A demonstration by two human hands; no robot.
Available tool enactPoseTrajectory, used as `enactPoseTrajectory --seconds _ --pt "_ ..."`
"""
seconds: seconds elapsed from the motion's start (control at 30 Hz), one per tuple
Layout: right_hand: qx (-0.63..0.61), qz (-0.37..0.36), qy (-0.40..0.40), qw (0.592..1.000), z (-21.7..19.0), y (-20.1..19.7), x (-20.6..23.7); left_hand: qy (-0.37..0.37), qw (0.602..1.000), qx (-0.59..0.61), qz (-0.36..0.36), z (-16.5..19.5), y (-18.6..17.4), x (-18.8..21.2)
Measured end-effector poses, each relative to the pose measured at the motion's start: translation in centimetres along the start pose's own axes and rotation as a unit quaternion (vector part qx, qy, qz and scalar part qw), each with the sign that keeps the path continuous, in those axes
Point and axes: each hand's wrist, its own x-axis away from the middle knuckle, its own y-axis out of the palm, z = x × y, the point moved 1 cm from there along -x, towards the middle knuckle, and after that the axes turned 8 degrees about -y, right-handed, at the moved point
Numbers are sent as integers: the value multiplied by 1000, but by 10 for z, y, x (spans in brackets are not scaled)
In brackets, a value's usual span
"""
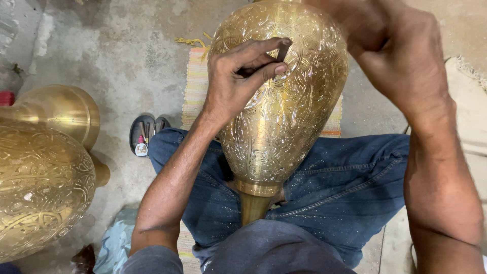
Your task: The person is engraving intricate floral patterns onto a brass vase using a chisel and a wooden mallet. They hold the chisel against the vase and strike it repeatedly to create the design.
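Note:
A large engraved brass vase (pixel 284 116) lies across my lap, its narrow neck pointing toward my body. My left hand (pixel 238 81) rests on the vase's upper side and pinches a small dark metal chisel (pixel 282 50) against the engraved surface. My right hand (pixel 401 50) is raised above the vase's right shoulder with the fingers closed; what it grips is out of view at the frame's top edge. I sit in blue jeans (pixel 345 187) on the floor.
A second engraved brass vase (pixel 40 167) lies on the concrete floor at the left. A small dark tray (pixel 144 133) with little tools sits beside my left knee. A striped woven mat (pixel 195 86) lies under the vase. Light cloth (pixel 115 243) is at bottom left.

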Motion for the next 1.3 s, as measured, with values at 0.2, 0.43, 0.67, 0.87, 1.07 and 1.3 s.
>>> enactPoseTrajectory --seconds 0.2,0.43,0.67,0.87,1.07,1.3 --pt "81 4 -38 996 5 4 3 9 1000 -7 -1 -5 2 -1" --pt "159 -55 -23 985 1 0 4 19 1000 -17 -10 -3 -1 -1" --pt "67 -16 -8 998 17 12 14 7 1000 -19 -15 0 -2 -3" --pt "-100 17 113 988 11 12 12 9 1000 -3 -7 3 -2 -3" --pt "18 48 44 998 -2 -3 -2 13 1000 -14 -25 4 -4 -2" --pt "189 -70 -59 978 -9 1 -3 15 999 -18 -30 -1 -3 -6"
